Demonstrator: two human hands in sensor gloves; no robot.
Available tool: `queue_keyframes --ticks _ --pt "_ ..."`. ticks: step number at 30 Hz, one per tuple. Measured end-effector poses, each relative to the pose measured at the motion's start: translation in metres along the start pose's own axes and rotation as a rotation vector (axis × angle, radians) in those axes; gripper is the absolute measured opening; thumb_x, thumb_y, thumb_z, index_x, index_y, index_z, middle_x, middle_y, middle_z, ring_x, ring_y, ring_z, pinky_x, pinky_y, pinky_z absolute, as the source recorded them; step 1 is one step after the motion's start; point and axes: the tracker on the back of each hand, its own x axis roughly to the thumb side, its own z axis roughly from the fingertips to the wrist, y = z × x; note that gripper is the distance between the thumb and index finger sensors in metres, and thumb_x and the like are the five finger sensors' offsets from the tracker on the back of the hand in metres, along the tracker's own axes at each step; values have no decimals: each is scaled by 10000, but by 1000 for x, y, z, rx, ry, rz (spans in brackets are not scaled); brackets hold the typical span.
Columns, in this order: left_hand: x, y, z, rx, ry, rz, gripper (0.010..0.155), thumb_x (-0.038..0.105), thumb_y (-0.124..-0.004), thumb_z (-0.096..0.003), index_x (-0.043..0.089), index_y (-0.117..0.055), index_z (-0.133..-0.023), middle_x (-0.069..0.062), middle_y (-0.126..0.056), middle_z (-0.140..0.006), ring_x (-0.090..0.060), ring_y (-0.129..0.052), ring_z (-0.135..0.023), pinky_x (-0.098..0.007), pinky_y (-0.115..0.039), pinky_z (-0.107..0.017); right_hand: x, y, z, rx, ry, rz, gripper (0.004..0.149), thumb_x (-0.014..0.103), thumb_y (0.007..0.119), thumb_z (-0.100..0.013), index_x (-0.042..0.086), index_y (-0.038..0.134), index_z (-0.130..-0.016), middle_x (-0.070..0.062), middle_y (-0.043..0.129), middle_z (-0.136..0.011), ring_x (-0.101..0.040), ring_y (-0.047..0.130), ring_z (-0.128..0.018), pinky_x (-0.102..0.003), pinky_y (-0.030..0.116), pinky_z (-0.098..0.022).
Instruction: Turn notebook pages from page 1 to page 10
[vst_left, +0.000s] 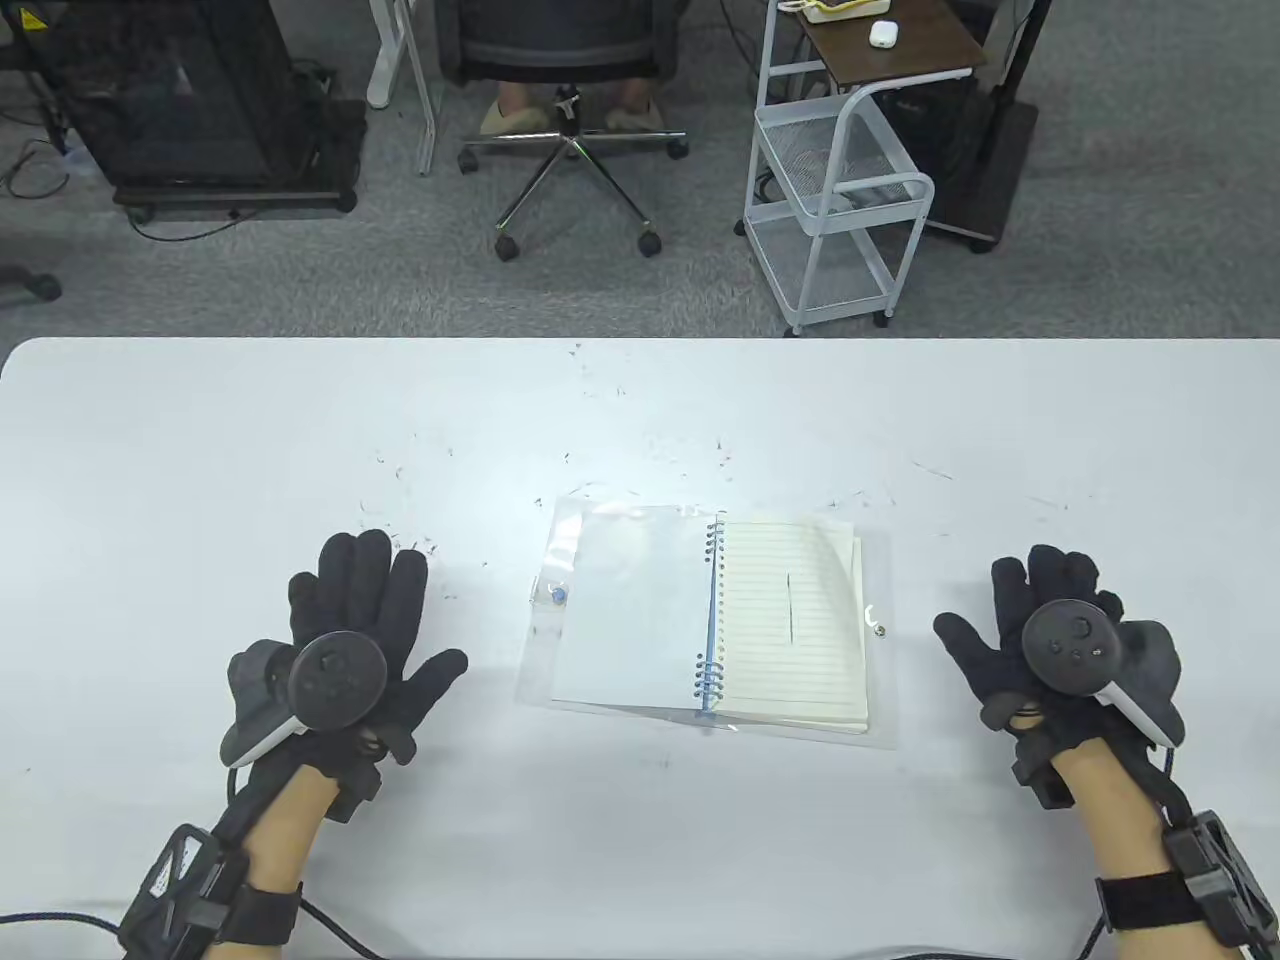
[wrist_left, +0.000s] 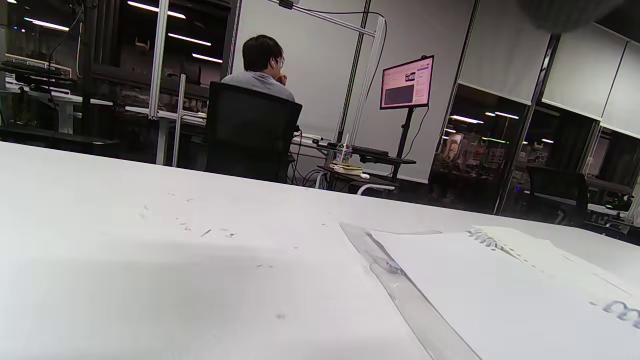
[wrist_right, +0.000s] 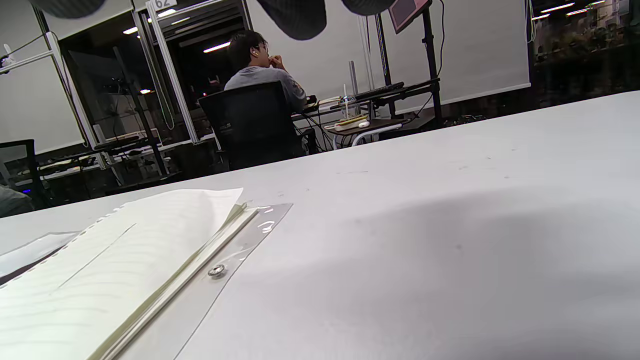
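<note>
A spiral notebook (vst_left: 705, 620) lies open in the middle of the white table (vst_left: 640, 420), in a clear plastic cover. Its left side shows a blank white sheet (vst_left: 625, 620); its right side shows a lined page (vst_left: 790, 620) whose far right corner curls up. My left hand (vst_left: 345, 640) rests flat on the table left of the notebook, fingers spread, holding nothing. My right hand (vst_left: 1050, 630) rests flat on the table right of it, also holding nothing. The notebook shows in the left wrist view (wrist_left: 500, 285) and the right wrist view (wrist_right: 115, 260).
The cover has a blue snap (vst_left: 558, 596) on its left flap and a metal snap (vst_left: 879, 630) on its right edge. Small dark specks are scattered on the far table. Beyond the table stand an office chair (vst_left: 570, 90) and a white wire cart (vst_left: 840, 170).
</note>
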Motion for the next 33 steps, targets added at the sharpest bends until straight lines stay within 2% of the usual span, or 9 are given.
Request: queue_keyframes --ticks 7,13,19,23,28,30,33 --pt "0 2 -1 7 -8 15 921 709 -645 -427 232 -294 -1132 -95 -126 -1177 -457 -70 -1133 -714 -196 -739 1 1 -2 -12 13 -24 879 792 530 -480 135 334 -1030 -295 294 -1089 -582 278 -968 -769 342 -611" --pt "1 4 1 19 -15 54 915 703 -647 -430 230 -298 -1133 -96 -123 -1176 -459 -71 -1131 -715 -201 -739 29 14 -17 59 -13 -142 934 789 598 -481 107 266 -1026 -311 321 -1084 -597 316 -960 -770 361 -609" --pt "8 6 1 16 -56 56 913 703 -645 -433 229 -301 -1133 -97 -125 -1176 -461 -73 -1131 -715 -205 -739 71 55 -50 235 -8 -178 992 791 640 -476 99 179 -1016 -328 288 -1077 -603 291 -959 -774 348 -608" --pt "11 9 4 25 -74 69 909 701 -644 -438 227 -301 -1134 -98 -127 -1176 -461 -76 -1131 -715 -207 -739 94 88 -70 348 4 -81 1048 808 659 -463 109 87 -996 -339 215 -1061 -610 233 -949 -774 323 -608" --pt "12 11 4 27 -87 82 911 703 -643 -438 227 -299 -1135 -98 -125 -1177 -462 -76 -1131 -715 -209 -739 105 112 -77 430 38 -1 1130 850 667 -436 108 -2 -962 -390 141 -1011 -657 162 -903 -784 295 -600" --pt "12 12 5 32 -90 88 910 702 -644 -438 226 -302 -1134 -100 -129 -1177 -461 -79 -1132 -716 -210 -738 107 118 -76 463 57 -2 1177 853 669 -429 52 -30 -933 -447 157 -962 -712 183 -857 -799 309 -586" --pt "11 13 5 37 -88 96 909 702 -644 -438 227 -303 -1135 -100 -131 -1177 -463 -80 -1131 -716 -211 -738 110 125 -73 448 61 10 1178 816 710 -429 44 -27 -926 -458 158 -947 -724 184 -842 -807 309 -575"
